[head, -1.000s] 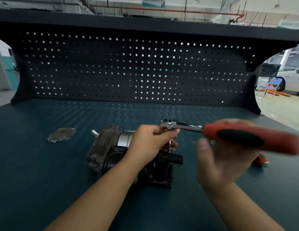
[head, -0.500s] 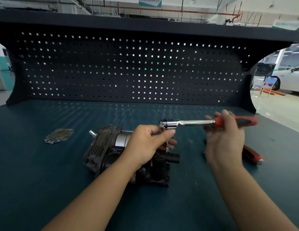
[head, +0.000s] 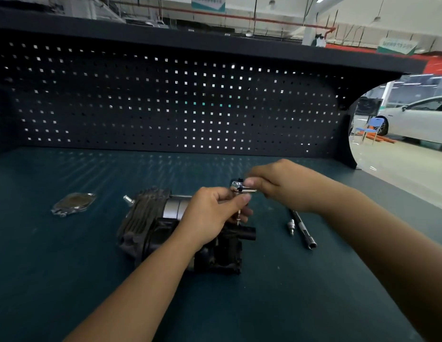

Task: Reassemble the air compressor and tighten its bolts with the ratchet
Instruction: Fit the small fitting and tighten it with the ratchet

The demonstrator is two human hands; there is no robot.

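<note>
A dark air compressor [head: 165, 230] lies on its side on a teal workbench [head: 67, 280], slightly below the middle of the view. A person's two bare arms reach in from six and four o'clock.

The left hand [head: 210, 215] rests over the compressor's top. Its fingers are curled, and thumb and forefinger pinch a thin metal shaft [head: 238, 216] that stands upright, its lower end at the compressor's body. The chrome head of the ratchet [head: 237, 186] sits at the top of that shaft.

The right hand [head: 281, 186] comes in at three o'clock of the head, fingers curled round the tool just beside it. The fingertips are blurred, and the hand hides the rest of the tool.

At nine o'clock of the compressor lies a flat metal plate [head: 73, 203], well apart. At three o'clock lie a black extension bar [head: 302, 229] and a small silver fitting [head: 291, 225], just beside each other. A black pegboard [head: 165, 107] stands at twelve o'clock.
</note>
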